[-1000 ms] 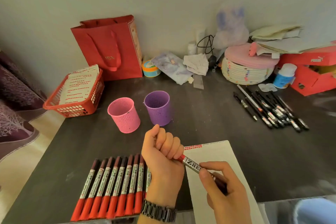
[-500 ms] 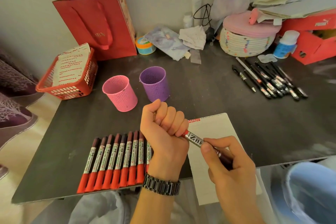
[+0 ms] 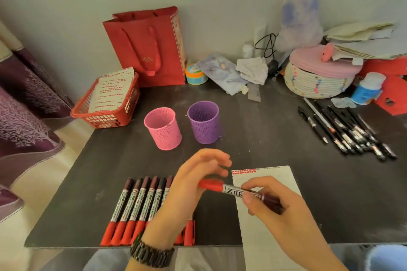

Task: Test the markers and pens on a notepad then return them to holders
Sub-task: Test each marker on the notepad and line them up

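Over the table (image 3: 264, 138), a marker (image 3: 231, 190) is being pinched by right fingers (image 3: 248, 199), left fingers (image 3: 211, 158) being held wide beside its cap (image 3: 211, 185).

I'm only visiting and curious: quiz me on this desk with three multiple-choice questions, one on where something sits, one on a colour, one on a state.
1. The purple perforated plastic pen holder stands:
A) right of the pink perforated plastic pen holder
B) inside a basket
C) on the paper

2. The cap of the silver-labelled marker held in the right hand is:
A) blue
B) red
C) green

3. That marker is:
A) uncapped
B) lying flat on the desk
C) capped

Answers:
1 A, the two holders stand side by side on the dark desk.
2 B, the end beyond the grip is bright red.
3 C, the cap sits on the barrel.
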Demonstrator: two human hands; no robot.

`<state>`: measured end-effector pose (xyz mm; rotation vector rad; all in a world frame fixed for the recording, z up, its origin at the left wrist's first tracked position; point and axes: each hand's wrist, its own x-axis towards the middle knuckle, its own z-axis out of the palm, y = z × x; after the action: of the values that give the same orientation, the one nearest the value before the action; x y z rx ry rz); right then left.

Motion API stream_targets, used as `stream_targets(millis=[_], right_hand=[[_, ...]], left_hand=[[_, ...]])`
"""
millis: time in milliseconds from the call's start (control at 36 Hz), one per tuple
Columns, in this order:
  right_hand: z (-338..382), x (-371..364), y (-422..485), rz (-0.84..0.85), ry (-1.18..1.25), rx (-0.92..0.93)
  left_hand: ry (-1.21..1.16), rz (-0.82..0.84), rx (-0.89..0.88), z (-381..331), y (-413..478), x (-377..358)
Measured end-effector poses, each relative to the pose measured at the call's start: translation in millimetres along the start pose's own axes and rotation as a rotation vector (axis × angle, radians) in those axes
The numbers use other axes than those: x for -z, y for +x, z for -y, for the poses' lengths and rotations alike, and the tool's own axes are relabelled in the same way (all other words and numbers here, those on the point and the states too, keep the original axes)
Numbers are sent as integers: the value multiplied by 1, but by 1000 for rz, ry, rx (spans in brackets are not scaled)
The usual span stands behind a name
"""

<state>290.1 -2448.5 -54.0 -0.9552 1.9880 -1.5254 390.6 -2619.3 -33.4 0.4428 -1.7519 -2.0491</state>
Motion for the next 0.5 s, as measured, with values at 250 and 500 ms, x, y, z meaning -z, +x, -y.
stream_targets(millis=[250, 500], right_hand=[[6, -12, 32, 361, -375, 124], [-3, -58, 48, 393, -612, 138]], left_hand=[[652, 226, 192, -9, -28, 54], [472, -334, 86, -22, -90, 139]])
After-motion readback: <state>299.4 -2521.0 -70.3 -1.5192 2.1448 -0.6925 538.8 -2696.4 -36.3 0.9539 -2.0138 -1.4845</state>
